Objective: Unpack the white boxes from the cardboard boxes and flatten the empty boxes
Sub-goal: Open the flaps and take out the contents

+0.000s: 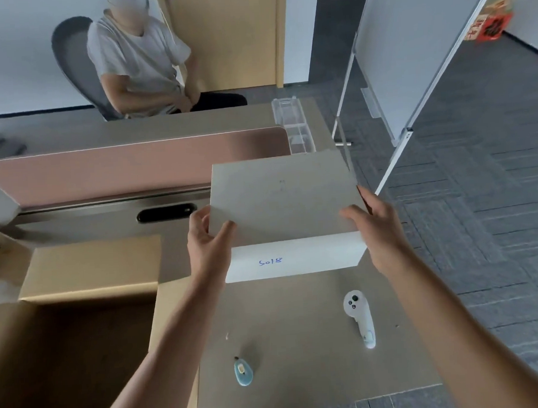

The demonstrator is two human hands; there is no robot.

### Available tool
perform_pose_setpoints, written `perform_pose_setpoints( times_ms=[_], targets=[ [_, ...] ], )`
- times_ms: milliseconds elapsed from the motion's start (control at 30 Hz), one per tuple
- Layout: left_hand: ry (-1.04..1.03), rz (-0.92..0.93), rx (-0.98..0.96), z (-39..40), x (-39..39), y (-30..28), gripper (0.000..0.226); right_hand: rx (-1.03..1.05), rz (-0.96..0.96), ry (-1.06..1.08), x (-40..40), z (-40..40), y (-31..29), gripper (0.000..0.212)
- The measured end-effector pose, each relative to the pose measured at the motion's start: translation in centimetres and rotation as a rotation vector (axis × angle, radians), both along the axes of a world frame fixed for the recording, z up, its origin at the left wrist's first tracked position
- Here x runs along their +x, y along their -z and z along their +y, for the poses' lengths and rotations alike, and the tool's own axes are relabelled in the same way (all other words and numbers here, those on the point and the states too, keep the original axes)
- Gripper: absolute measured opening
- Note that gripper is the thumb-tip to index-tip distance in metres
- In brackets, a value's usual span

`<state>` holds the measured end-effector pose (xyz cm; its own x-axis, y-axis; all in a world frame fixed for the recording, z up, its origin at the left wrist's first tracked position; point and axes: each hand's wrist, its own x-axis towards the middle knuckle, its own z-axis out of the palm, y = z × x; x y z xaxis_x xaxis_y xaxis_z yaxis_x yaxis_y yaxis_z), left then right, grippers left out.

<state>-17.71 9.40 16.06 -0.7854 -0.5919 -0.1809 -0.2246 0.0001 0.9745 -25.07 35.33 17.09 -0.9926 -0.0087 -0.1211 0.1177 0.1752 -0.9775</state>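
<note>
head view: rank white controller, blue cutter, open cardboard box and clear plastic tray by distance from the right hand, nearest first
Measured from the right hand, which grips the white box:
1. white controller, just below on the desk
2. clear plastic tray, at the desk's far edge
3. blue cutter, lower left, near edge
4. open cardboard box, far left

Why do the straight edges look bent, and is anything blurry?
Head view: the wide lens bows the whiteboard and the desk edges; the red packet at top right is smeared; the cardboard box is dark inside; the white box is sharp.
</note>
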Motion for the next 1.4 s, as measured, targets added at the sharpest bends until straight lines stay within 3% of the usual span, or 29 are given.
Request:
perform_pose_setpoints(
  times_ms=[200,400,500,567,633,767,833,1133,1333,1400],
  targets=[
    [0.018,0.04,0.049,-2.2,-4.5,3.8,0.044,-0.004,-0.045,-0.018,-5.3,-2.4,4.1,0.043],
    [0.011,0.102,0.147,-3.9,-8.8,6.0,0.051,0.02,-0.091,0.038,-9.7,-3.3,6.6,0.065],
    [0.018,0.097,0.212,-4.1,-8.9,6.7,0.048,0.002,-0.097,0.1,-9.8,-3.6,6.9,0.058],
    [0.035,0.062,0.302,-3.7,-8.1,7.0,0.044,-0.1,-0.18,0.184,-9.0,-4.0,7.5,0.054],
    [0.064,0.024,0.441,-3.2,-7.2,8.1,0.055,-0.199,-0.295,0.22,-7.9,-4.3,8.3,0.053],
    [0.047,-0.091,0.474,-2.8,-6.1,9.9,0.063,-0.263,-0.349,0.173,-6.8,-4.0,10.4,0.09],
    [0.043,-0.119,0.457,-2.8,-6.1,10.2,0.063,-0.241,-0.35,0.158,-6.9,-3.6,10.4,0.097],
    [-0.011,-0.189,0.443,-2.1,-5.9,10.7,0.052,-0.189,-0.357,0.104,-7.6,-3.1,9.8,0.085],
    [-0.025,-0.208,0.465,-2.1,-6.4,10.6,0.069,-0.205,-0.349,0.043,-8.0,-3.1,9.9,0.074],
    [-0.016,-0.214,0.463,-1.9,-6.7,10.5,0.063,-0.211,-0.344,0.036,-8.1,-3.1,9.9,0.067]
  ],
)
